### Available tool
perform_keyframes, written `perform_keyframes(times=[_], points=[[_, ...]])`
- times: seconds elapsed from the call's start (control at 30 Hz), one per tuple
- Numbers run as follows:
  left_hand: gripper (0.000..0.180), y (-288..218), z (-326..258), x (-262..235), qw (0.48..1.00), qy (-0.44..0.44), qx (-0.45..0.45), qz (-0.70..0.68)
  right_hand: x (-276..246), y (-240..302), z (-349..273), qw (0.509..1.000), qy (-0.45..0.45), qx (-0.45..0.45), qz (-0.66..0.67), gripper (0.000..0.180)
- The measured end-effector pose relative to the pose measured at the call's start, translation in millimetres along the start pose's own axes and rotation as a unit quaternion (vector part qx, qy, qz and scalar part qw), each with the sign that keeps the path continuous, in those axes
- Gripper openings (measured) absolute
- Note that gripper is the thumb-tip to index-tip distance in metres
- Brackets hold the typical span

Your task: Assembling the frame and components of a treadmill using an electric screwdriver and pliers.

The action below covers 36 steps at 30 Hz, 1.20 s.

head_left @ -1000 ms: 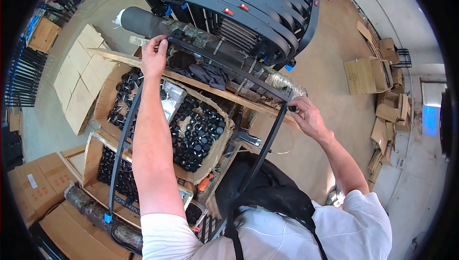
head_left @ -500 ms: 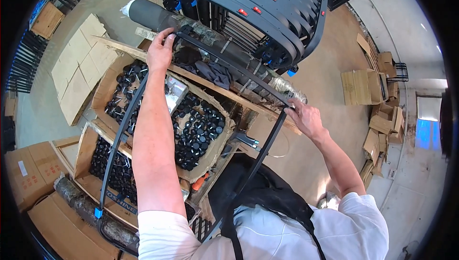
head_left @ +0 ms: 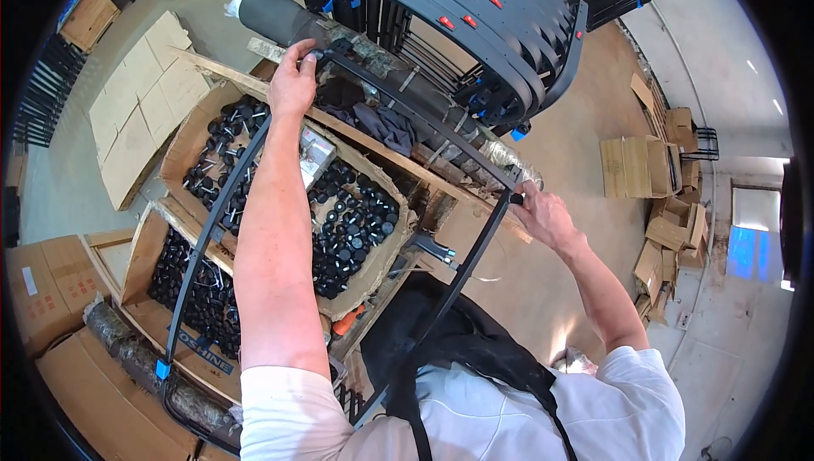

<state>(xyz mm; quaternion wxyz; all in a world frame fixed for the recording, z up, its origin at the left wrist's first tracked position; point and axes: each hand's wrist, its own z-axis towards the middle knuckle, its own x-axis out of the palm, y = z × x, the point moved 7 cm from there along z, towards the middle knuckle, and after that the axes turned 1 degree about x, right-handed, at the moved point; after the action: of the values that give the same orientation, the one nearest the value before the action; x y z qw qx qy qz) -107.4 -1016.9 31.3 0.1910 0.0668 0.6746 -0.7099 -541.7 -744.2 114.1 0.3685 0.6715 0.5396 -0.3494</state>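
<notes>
A black metal tube frame [head_left: 431,126] lies tilted across the view, its far bar resting over a padded roller. Reaching to its far left corner, my left hand [head_left: 294,79] is closed there, thumb and fingers pinching; a small dark part shows at the fingertips. At the far right corner my right hand [head_left: 543,217] is closed on a small black foot [head_left: 515,199], pressed against the frame; its thread cannot be seen. One side bar, with a blue clip [head_left: 163,368], curves down past my left forearm. The other side bar runs toward my body.
Cardboard boxes [head_left: 398,232] of black screw-in feet [head_left: 346,236] stand below my left arm. A stack of curved black panels with red clips [head_left: 475,3] stands beyond the roller [head_left: 275,18]. A power tool [head_left: 434,248] lies right of the boxes. More cartons [head_left: 636,166] stand by the right wall.
The view has shifted slightly. Both hands stay at the same frame corners; the black foot at my right fingertips shows more clearly now.
</notes>
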Motion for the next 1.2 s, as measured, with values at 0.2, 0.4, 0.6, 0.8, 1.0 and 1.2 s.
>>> perform_keyframes(times=[0.2, 0.4, 0.6, 0.8, 1.0, 1.2], points=[[0.031, -8, -3, 2, 0.992, 0.006, -0.018, 0.128, -8, 14, 3, 0.993, -0.073, -0.049, -0.084, 0.044], [0.032, -6, -3, 1, 0.999, 0.003, -0.025, 0.045, -1, 14, 12, 0.996, -0.052, -0.005, -0.072, 0.045], [0.035, -5, -2, -2, 0.991, -0.003, 0.012, 0.135, -2, 15, 1, 0.997, -0.003, -0.029, -0.072, 0.048], [0.032, -4, -3, 3, 0.997, 0.016, -0.056, 0.059, -6, 14, 5, 0.987, 0.018, -0.004, -0.159, 0.041], [0.032, -3, -3, 0, 0.994, -0.004, -0.006, 0.105, -16, 16, 4, 0.992, -0.002, -0.034, -0.120, 0.032], [0.030, 1, -2, -1, 0.999, -0.014, 0.003, 0.044, -18, 27, -3, 0.998, -0.011, -0.055, -0.036, 0.033]])
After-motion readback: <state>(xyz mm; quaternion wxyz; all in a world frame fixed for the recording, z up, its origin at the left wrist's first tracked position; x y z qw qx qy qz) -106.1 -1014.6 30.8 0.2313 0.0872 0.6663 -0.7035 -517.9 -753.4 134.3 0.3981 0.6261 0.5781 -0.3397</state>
